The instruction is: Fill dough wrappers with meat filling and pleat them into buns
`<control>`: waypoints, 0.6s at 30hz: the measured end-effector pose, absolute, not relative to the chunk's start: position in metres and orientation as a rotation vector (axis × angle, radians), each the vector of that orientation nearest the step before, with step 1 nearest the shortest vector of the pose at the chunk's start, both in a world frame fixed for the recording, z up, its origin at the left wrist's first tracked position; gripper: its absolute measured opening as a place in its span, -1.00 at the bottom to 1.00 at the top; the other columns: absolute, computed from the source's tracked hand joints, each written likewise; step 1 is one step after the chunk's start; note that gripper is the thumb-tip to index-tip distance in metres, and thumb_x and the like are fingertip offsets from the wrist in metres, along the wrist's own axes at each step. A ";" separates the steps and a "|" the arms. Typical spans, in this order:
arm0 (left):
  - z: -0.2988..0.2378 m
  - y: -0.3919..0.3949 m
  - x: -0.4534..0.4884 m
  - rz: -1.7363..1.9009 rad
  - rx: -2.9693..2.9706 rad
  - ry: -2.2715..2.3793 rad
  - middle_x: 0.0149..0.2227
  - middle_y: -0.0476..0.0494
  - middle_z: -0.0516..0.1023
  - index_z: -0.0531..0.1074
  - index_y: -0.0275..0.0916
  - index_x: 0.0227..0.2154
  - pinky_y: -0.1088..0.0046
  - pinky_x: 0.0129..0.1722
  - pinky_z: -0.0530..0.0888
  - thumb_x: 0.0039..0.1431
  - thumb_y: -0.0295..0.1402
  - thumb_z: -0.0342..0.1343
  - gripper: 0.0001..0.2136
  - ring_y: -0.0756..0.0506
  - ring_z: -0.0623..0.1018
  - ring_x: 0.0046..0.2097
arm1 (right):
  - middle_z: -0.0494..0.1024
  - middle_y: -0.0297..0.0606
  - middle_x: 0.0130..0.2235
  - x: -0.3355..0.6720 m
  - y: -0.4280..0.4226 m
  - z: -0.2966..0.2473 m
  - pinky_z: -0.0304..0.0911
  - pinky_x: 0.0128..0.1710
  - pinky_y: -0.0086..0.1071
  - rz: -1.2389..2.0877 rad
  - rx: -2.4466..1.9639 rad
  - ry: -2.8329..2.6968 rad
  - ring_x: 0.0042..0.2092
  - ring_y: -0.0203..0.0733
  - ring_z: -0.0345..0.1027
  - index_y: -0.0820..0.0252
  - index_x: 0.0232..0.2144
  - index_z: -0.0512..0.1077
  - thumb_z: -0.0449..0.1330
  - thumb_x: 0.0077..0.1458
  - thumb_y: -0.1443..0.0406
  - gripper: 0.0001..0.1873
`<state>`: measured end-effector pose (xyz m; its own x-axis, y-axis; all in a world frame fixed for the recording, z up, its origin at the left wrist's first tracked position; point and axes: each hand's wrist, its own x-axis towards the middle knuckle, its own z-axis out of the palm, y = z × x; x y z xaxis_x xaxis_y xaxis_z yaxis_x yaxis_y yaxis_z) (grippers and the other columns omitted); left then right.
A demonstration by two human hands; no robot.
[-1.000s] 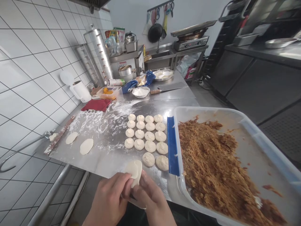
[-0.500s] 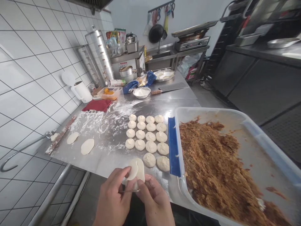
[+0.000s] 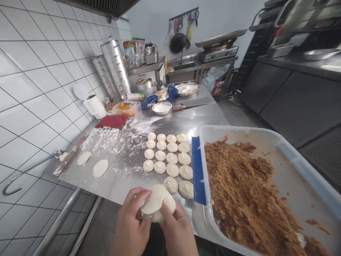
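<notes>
Above the near edge of the steel table, both my hands grip a piece of thin white dough wrapper [image 3: 156, 199] that is folded or doubled over. My left hand [image 3: 134, 217] pinches its left side between fingers and thumb. On the right side, my right hand [image 3: 174, 222] has its thumb pressed onto the dough and its fingers behind. Whether this is one wrapper or two, and whether filling is inside, I cannot tell. Just beyond are rows of pleated, closed buns [image 3: 172, 170]. Two flat wrappers, one nearer [image 3: 100, 168] and one farther [image 3: 84, 158], lie to the left.
A large plastic tub [image 3: 266, 128] of brown filling [image 3: 239, 188] stands at the right, a blue strip [image 3: 198, 170] along its side. A rolling pin [image 3: 71, 154] lies far left on the floured table [image 3: 119, 188]. Behind are a red cloth [image 3: 112, 121], a flour bowl [image 3: 162, 108] and a cleaver [image 3: 193, 105].
The dough in my hands has spread wider and shifted slightly right, its upper flap now covering more. My right thumb has moved up onto it. The view has tilted slightly.
</notes>
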<state>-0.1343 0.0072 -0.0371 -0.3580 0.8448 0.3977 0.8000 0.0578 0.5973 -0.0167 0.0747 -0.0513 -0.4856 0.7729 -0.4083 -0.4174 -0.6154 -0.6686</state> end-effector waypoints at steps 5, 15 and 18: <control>-0.048 0.008 -0.143 1.186 1.746 2.329 -0.02 -0.17 0.66 0.50 -0.15 0.08 0.42 -0.12 0.64 0.34 -0.42 0.04 -0.70 -0.11 0.67 -0.03 | 0.66 -0.18 -0.21 -0.016 0.074 -0.062 0.39 -0.07 -0.16 2.050 -0.946 -0.901 -0.11 0.05 0.48 0.18 -0.11 0.59 0.41 0.09 -0.04 -0.52; -0.035 0.025 -0.205 1.554 0.232 2.010 -0.15 -0.38 0.67 0.53 -0.42 0.00 0.37 -0.38 0.57 0.13 -0.10 0.30 -0.50 -0.19 0.66 -0.25 | 0.69 -0.07 -0.02 -0.008 0.078 -0.075 0.51 -0.09 -0.13 2.203 -0.945 -0.377 0.03 0.16 0.55 0.23 0.03 0.55 0.52 -0.04 0.04 -0.36; -0.028 0.021 -0.250 1.604 0.194 2.222 -0.11 -0.40 0.63 0.48 -0.45 0.03 0.43 -0.45 0.47 0.15 -0.14 0.25 -0.49 -0.17 0.63 -0.25 | 0.69 -0.08 -0.01 0.001 0.078 -0.072 0.52 -0.08 -0.11 2.223 -0.905 -0.273 0.06 0.20 0.54 0.18 0.04 0.55 0.53 -0.07 0.12 -0.38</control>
